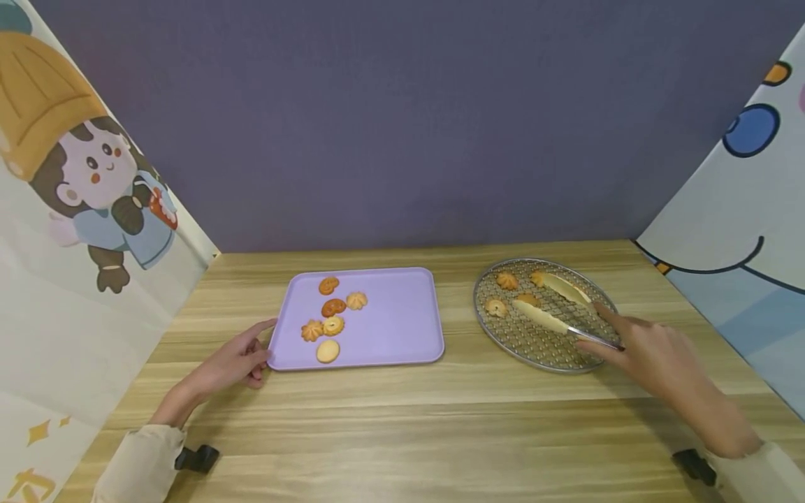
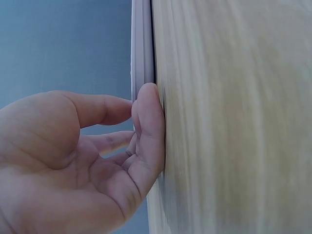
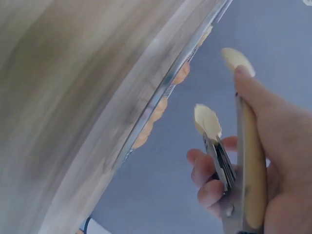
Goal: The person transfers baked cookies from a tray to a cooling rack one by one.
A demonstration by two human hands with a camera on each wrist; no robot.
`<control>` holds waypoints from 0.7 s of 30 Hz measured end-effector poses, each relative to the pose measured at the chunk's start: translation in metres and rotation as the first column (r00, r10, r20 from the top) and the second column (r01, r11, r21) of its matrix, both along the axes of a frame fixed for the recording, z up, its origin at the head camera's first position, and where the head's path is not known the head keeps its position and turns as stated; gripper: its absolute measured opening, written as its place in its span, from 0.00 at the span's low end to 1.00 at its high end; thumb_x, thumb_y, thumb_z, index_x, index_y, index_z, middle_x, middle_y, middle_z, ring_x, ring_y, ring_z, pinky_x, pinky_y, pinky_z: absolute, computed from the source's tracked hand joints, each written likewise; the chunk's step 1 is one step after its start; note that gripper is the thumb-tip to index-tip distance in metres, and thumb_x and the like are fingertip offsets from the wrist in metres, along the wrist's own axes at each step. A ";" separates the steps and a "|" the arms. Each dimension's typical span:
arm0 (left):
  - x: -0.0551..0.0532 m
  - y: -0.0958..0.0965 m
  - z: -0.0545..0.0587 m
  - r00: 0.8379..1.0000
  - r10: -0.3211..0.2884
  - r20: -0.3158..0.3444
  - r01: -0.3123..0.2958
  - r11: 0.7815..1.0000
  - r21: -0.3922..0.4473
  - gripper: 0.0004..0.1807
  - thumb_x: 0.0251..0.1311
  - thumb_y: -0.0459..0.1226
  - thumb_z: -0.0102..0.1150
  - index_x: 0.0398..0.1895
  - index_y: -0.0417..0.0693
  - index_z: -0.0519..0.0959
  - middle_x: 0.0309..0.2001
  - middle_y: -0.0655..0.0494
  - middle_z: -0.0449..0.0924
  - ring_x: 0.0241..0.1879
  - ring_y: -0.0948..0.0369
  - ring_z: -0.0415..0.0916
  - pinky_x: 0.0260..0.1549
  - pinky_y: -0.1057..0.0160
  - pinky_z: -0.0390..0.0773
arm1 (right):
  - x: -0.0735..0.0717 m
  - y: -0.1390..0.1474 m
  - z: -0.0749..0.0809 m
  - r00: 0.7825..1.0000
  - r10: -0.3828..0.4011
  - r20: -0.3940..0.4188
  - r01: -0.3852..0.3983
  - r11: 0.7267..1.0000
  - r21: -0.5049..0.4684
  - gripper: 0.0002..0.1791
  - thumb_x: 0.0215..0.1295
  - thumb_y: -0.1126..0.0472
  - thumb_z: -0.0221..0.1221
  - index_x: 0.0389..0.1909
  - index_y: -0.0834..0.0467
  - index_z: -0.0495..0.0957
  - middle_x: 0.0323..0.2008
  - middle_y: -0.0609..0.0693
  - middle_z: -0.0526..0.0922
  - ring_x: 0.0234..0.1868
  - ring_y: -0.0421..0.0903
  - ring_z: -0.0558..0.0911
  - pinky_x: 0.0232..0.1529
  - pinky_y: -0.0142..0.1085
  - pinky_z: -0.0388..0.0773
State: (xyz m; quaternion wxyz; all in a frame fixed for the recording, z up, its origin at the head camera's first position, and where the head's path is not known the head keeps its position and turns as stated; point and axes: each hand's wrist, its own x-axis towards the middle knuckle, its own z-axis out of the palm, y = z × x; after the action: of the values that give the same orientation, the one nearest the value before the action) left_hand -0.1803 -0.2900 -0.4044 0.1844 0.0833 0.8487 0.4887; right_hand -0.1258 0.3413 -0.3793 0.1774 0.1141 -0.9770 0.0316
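My left hand (image 1: pixel 229 360) is at the left edge of a lilac rectangular tray (image 1: pixel 390 321), its thumb and fingers gripping the rim near the front corner. Several cookies lie on the tray's left half, among them a plain round cookie (image 1: pixel 328 351) and a brown twisted cookie (image 1: pixel 334 307). In my right hand (image 1: pixel 660 356) is a pair of metal tongs (image 1: pixel 544 317) with cream tips, spread apart. The tips hang over a round wire rack (image 1: pixel 566 360) that holds several cookies, including a flower-shaped cookie (image 1: pixel 506 280) and a ring-like cookie (image 1: pixel 496 307). One tip overlaps a small cookie (image 1: pixel 537 277).
Both tray and rack sit on a wood-grain table (image 1: pixel 402 433). A dark grey wall panel (image 1: pixel 415 126) stands behind it. Cartoon-printed panels border the left and right sides. Black straps circle both wrists.
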 end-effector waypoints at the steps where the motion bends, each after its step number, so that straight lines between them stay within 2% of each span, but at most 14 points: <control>1: 0.000 0.000 0.000 1.000 0.003 0.000 -0.003 1.000 -0.003 0.34 0.73 0.29 0.46 0.78 0.38 0.46 0.32 0.45 0.69 0.28 0.56 0.72 0.27 0.57 0.85 | 0.000 -0.003 0.001 1.000 0.005 -0.009 -0.005 1.000 -0.001 0.48 0.53 0.34 0.68 0.68 0.61 0.70 0.19 0.53 0.75 0.11 0.40 0.60 0.09 0.31 0.56; 4: 0.000 0.000 0.000 1.000 0.009 -0.002 -0.009 1.000 -0.008 0.34 0.73 0.29 0.46 0.78 0.38 0.46 0.32 0.45 0.69 0.28 0.56 0.72 0.27 0.57 0.85 | 0.001 -0.011 0.003 0.999 0.023 -0.031 -0.024 1.000 -0.013 0.53 0.51 0.33 0.69 0.73 0.57 0.65 0.29 0.58 0.82 0.12 0.39 0.62 0.10 0.31 0.57; 8: 0.000 0.001 -0.001 1.000 0.013 -0.006 -0.013 1.000 -0.014 0.34 0.73 0.29 0.46 0.78 0.39 0.47 0.32 0.45 0.69 0.28 0.56 0.71 0.27 0.57 0.85 | 0.002 -0.024 0.007 0.999 0.047 -0.027 -0.048 0.998 -0.027 0.57 0.49 0.32 0.70 0.77 0.52 0.58 0.32 0.58 0.82 0.14 0.40 0.64 0.10 0.32 0.58; 14: 0.001 0.001 -0.002 1.000 0.014 -0.013 -0.014 1.000 -0.022 0.34 0.73 0.30 0.46 0.78 0.39 0.47 0.32 0.45 0.69 0.29 0.56 0.71 0.26 0.57 0.85 | 0.003 -0.045 0.014 0.997 0.077 -0.020 -0.077 0.997 -0.015 0.55 0.48 0.30 0.68 0.72 0.57 0.64 0.43 0.65 0.84 0.15 0.40 0.67 0.10 0.32 0.60; 17: 0.002 0.001 -0.001 1.000 0.014 -0.012 -0.014 1.000 -0.020 0.35 0.73 0.30 0.46 0.78 0.39 0.46 0.32 0.45 0.69 0.29 0.55 0.71 0.27 0.57 0.85 | 0.000 -0.055 0.016 0.993 0.112 -0.026 -0.112 0.994 -0.007 0.55 0.49 0.29 0.68 0.71 0.58 0.65 0.41 0.62 0.85 0.15 0.38 0.67 0.11 0.31 0.60; 19: 0.002 0.002 0.000 1.000 0.012 -0.015 -0.012 1.000 -0.020 0.35 0.73 0.30 0.46 0.78 0.39 0.47 0.32 0.45 0.69 0.29 0.55 0.71 0.27 0.57 0.85 | -0.005 -0.061 0.016 0.987 0.150 -0.062 -0.150 0.989 0.010 0.54 0.48 0.30 0.69 0.70 0.58 0.67 0.39 0.60 0.85 0.15 0.37 0.67 0.11 0.30 0.61; 21: 0.002 0.001 0.000 1.000 0.010 -0.017 -0.010 1.000 -0.020 0.35 0.73 0.30 0.47 0.78 0.39 0.47 0.32 0.45 0.69 0.29 0.55 0.71 0.27 0.57 0.85 | -0.011 -0.068 0.016 0.977 0.192 -0.096 -0.190 0.981 0.025 0.54 0.47 0.30 0.69 0.69 0.58 0.68 0.38 0.61 0.85 0.16 0.40 0.70 0.11 0.31 0.62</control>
State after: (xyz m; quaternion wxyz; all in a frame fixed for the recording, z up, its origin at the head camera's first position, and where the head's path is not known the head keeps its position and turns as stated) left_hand -0.1781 -0.2890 -0.4046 0.1757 0.0812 0.8556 0.4801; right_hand -0.1366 0.2736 -0.3631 0.2202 0.2103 -0.9519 0.0354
